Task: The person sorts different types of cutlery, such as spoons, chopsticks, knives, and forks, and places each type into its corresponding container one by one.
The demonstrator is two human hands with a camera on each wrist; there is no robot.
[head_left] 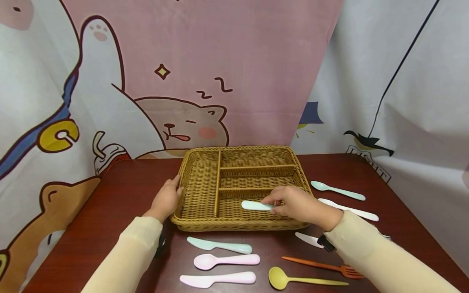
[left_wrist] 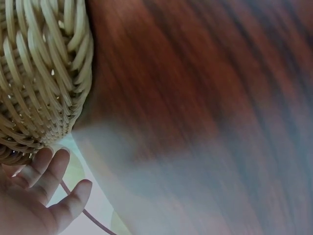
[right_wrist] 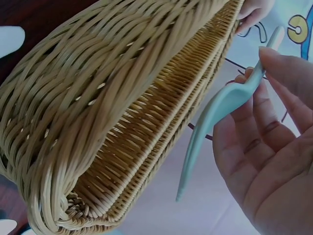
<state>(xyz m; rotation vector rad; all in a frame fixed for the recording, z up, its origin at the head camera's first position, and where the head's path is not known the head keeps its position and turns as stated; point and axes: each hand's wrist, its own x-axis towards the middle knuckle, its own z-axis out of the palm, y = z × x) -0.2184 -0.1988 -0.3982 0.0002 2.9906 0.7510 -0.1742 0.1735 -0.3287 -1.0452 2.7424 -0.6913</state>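
My right hand [head_left: 294, 202] pinches a mint-green piece of cutlery [head_left: 253, 205] between thumb and fingers, above the front right compartment of a wicker basket [head_left: 234, 224]. In the right wrist view the cutlery [right_wrist: 222, 105] has a slim end under the thumb and a wider curved part that tapers to a thin tip; I cannot tell its exact kind. At the basket's left side, my left hand [head_left: 166, 200] rests with its fingers along the outer wall. Fairly straight, spread fingers [left_wrist: 51, 174] show beside the weave in the left wrist view.
In front of the basket lie a mint knife [head_left: 220, 245], a pink spoon [head_left: 227, 261], a pink knife [head_left: 218, 279], a yellow spoon [head_left: 280, 278] and an orange fork [head_left: 318, 264]. To the right are a mint spoon [head_left: 338, 190] and white cutlery [head_left: 353, 211]. A printed curtain [head_left: 271, 73] hangs behind.
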